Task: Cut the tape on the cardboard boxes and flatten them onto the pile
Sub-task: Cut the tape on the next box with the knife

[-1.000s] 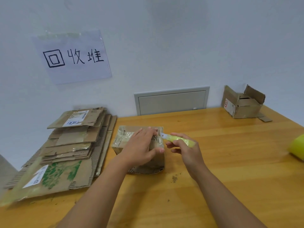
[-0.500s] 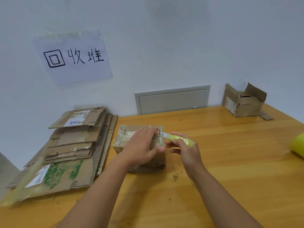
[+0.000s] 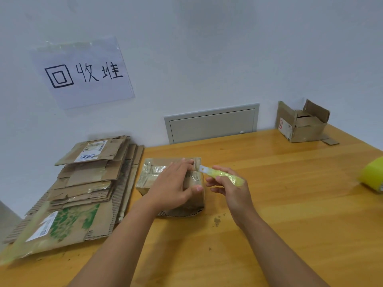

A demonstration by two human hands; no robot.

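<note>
A small taped cardboard box stands on the wooden table in the middle. My left hand lies over its top and grips it, thumb on the right side. My right hand holds a yellow utility knife just right of the box. The knife's blade tip touches the box's upper right edge. To the left lies the pile of flattened boxes.
An open cardboard box stands at the back right against the wall. A yellow roll lies at the table's right edge. A paper sign hangs on the wall above the pile. Small cardboard crumbs lie before the box.
Both hands stay almost where they were. The blade tip has stayed at the box's upper right edge. The view has shifted slightly.
</note>
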